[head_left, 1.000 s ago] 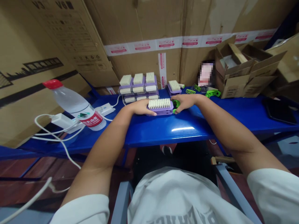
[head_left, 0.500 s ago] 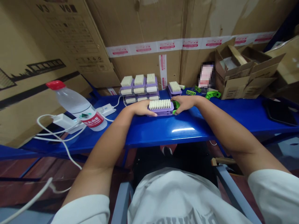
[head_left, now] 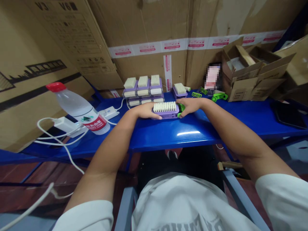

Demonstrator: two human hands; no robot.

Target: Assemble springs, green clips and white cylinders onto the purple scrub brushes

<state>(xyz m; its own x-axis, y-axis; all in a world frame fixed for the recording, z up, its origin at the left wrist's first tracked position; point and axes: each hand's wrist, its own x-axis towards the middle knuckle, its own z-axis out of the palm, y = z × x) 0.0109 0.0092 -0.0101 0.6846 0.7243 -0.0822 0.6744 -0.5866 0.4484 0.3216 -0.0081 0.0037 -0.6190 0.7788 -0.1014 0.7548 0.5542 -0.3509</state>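
A purple-backed brush lies flat on the blue counter, bristles up, directly ahead of the chest. The left hand closes around its left end, fingers wrapped along the near edge. The right hand grips the right end, fingers curled over a green plastic piece seated there; how tightly either hand presses cannot be told. This even, two-ended hold seems a sound one, leaving the bristles uncovered and the brush square. At 12 o'clock stand racked brushes; at 1 o'clock, a single brush. Green clips lie at 2 o'clock, and a red-capped water bottle stands at 9 o'clock.
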